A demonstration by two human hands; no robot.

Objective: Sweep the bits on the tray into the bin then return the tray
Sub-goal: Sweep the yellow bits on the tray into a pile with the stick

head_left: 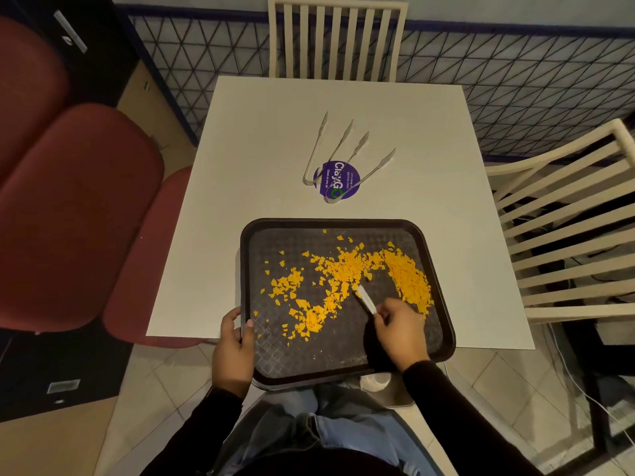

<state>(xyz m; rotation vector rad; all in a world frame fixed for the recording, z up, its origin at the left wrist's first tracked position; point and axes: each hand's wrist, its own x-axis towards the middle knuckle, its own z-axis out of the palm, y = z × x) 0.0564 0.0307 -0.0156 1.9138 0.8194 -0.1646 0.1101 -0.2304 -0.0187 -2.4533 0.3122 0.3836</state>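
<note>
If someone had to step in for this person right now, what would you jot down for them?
Left hand: gripping the near-left edge of the dark tray, steadying it.
Right hand: closed on a small white scraper, its tip among the orange bits.
Tray: on the white table, its near edge overhanging toward the person's lap.
Done: bits partly gathered, thickest on the right side.
Left: most bits are on the tray and none visibly swept off yet. No bin is clearly in view, so find it, sweep the bits in, then return the tray.
Two tongs lie beyond, unused.
</note>
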